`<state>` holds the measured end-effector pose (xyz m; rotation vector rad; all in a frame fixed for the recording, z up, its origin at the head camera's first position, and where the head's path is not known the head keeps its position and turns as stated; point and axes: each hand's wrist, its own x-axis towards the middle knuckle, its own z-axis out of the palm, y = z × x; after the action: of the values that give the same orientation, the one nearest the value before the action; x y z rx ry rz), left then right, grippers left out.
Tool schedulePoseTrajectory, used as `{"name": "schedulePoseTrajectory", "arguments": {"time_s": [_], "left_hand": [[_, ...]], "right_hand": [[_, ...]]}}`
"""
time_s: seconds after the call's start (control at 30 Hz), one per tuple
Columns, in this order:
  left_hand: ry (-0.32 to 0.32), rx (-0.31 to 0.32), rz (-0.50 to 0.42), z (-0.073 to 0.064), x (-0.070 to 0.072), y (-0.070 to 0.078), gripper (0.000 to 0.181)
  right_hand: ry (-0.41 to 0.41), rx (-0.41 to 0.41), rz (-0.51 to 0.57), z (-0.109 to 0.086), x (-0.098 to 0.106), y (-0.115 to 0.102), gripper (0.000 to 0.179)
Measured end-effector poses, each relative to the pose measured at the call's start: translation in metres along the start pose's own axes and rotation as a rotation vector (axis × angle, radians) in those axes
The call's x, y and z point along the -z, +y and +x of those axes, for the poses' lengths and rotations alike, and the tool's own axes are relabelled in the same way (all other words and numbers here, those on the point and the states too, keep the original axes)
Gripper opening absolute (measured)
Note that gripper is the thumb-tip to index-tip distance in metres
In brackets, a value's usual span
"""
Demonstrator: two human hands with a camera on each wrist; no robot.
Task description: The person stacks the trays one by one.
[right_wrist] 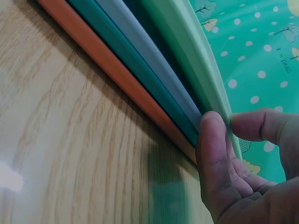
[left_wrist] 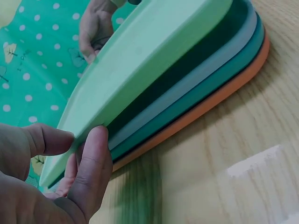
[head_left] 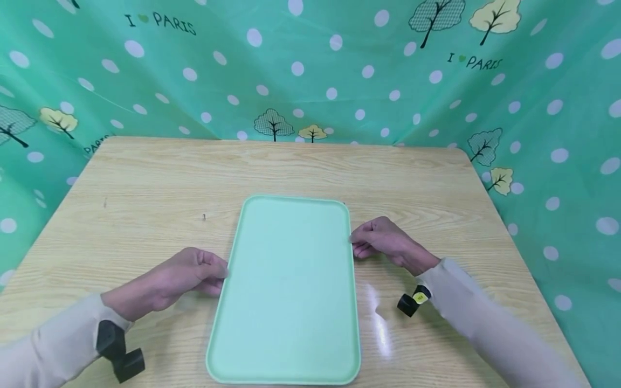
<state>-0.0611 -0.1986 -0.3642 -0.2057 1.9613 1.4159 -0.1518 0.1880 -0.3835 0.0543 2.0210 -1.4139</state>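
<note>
A light green rectangular tray (head_left: 286,291) lies topmost over a stack on the table. By its left rim, my left hand (head_left: 191,272) pinches the edge between thumb and fingers. My right hand (head_left: 380,237) grips the opposite rim the same way, slightly farther from me. Below come a grey-blue tray (right_wrist: 152,56), a dark green tray (right_wrist: 126,63) and an orange tray (right_wrist: 117,86), closely nested. Both wrist views show a dark gap between the light green tray and the grey-blue one, wider toward one end. Inside the top tray only its plain surface shows.
Beneath the stack is a pale wood-grain table (head_left: 145,178). A green dotted curtain (head_left: 310,70) with tree prints hangs behind it and along both sides. Black wrist devices (head_left: 116,350) sit by both sleeves.
</note>
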Motion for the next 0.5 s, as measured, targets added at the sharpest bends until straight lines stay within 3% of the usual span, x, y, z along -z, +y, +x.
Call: {"name": "schedulePoseTrajectory", "arguments": {"time_s": [0.5], "left_hand": [[0.004, 0.006, -0.015, -0.0004, -0.0057, -0.0097, 0.022]], "right_hand": [[0.045, -0.005, -0.003, -0.0008, -0.0039, -0.0004, 0.016]]}}
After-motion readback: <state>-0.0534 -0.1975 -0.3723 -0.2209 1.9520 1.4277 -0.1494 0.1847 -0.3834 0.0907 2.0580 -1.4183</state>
